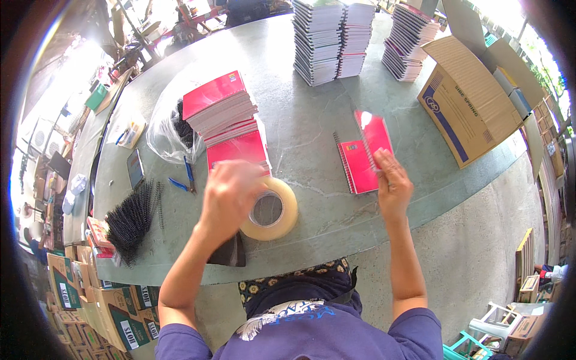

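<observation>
left hand (230,195) curled, right hand (391,183) raised, fingers pinching

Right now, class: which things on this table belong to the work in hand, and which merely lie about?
In hand:
red notebook in right hand
tape roll by left hand
red notebook stack

Lying about:
black spiral coils
blue pen
cardboard box

Table (312,132): smooth grey-green stone-like top, dull sheen, fine cracks. Tape roll (271,210): clear glossy plastic film wound on a tan core. Red notebook (375,135), in the right hand (391,183): glossy card cover reflecting light, wire spiral spine. Red notebook stack (221,108): glossy covers over matt white paper edges. Bag (163,129): thin, crinkled transparent plastic. Binding coils (129,219): black, matt, probably plastic. Carton (468,102): matt brown corrugated cardboard.
</observation>
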Demonstrator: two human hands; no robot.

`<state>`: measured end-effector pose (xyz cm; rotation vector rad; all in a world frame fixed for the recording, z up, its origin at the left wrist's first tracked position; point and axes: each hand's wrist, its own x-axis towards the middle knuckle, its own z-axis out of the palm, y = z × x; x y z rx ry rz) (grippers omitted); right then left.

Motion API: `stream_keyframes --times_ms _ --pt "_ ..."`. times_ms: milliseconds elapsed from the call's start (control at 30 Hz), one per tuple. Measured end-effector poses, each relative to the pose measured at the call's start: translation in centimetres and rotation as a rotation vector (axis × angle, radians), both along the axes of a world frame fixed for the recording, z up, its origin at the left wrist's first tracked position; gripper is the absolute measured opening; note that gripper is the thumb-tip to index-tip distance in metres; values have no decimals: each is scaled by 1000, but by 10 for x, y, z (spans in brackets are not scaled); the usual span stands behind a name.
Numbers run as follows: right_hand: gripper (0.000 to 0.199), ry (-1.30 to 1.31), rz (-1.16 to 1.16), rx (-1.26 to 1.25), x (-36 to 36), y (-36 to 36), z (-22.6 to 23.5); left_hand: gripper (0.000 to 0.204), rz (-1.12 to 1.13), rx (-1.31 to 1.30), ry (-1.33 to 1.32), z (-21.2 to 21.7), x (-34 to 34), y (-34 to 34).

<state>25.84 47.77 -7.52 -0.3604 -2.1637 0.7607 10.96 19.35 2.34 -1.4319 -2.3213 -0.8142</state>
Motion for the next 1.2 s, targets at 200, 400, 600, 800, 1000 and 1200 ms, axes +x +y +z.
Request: stream_keyframes --times_ms 200,400,600,800,1000,1200 --pt "31 -291 145 345 14 4 -43 33 -953 30 -457 29 106 37" --pt "28 -293 184 353 13 8 -42 22 -1453 318 -810 49 215 71" --pt "27 -366 234 344 9 7 -19 19 -1664 524 -812 55 258 77" --pt "18 -141 423 125 -37 -38 86 20 -1433 546 -587 69 156 11" --pt "27 159 1797 -131 1 -264 147 8 407 -147 -207 -56 -36 -142" --pt "32 308 2628 -427 21 -347 167 29 1041 -395 -163 -124 -58 -255"
